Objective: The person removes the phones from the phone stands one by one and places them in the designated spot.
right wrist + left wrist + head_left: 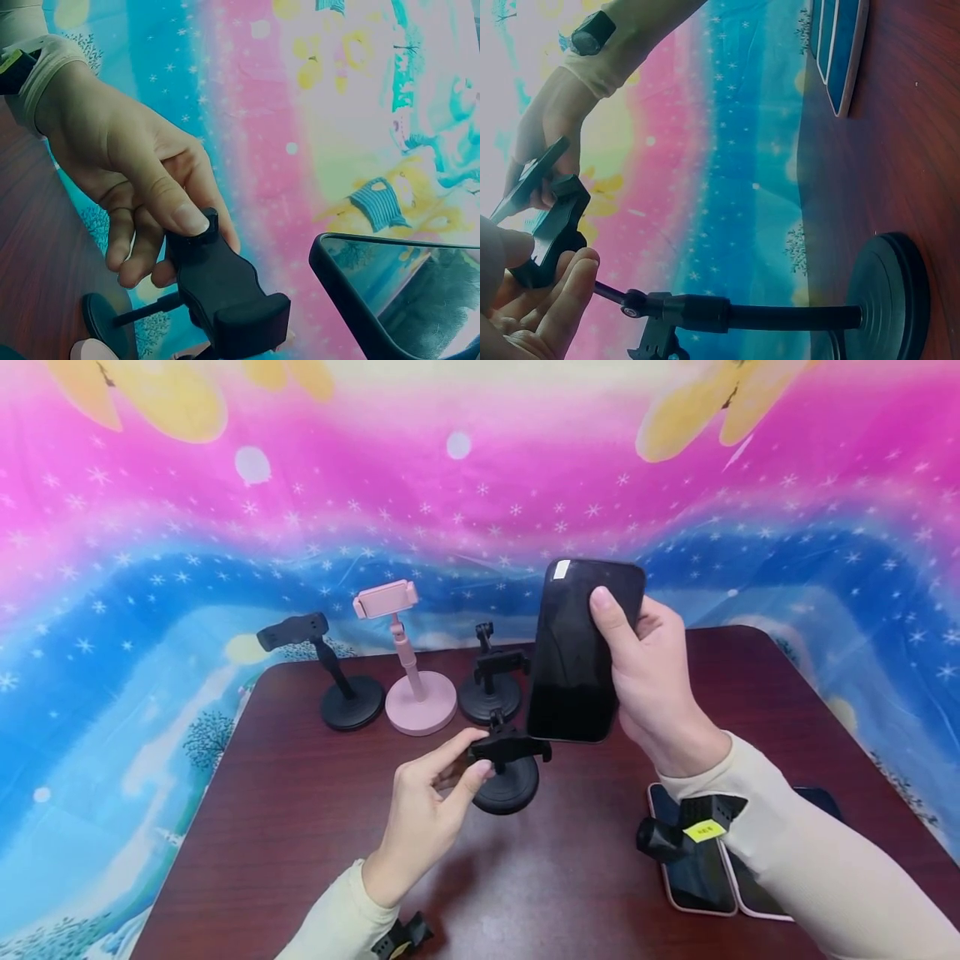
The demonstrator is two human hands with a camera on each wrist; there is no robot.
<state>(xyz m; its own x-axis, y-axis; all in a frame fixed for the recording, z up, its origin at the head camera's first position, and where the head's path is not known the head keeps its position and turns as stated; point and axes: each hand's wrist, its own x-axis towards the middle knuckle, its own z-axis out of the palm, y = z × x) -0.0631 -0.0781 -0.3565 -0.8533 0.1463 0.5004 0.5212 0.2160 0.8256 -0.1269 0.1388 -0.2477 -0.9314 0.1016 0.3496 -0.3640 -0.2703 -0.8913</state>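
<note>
My left hand point(423, 814) pinches one end of the clamp on a black phone stand point(506, 789), thumb in front and fingers behind. In the right wrist view this clamp point(225, 292) shows its cradle between two raised ends, with no phone in it. The stand's round base point(889, 300) rests on the table. My right hand point(656, 685) grips a black smartphone point(573, 652) by its upper right side, thumb across the screen. The phone is raised and upright, just right of the clamp, with a small white sticker at its top left corner.
Behind stand a black phone stand point(352, 702), a pink phone stand point(420, 702) and another black stand point(489, 693). Phones point(697, 877) lie on the dark red table point(300, 843) under my right forearm. A patterned cloth point(420, 485) hangs behind the table.
</note>
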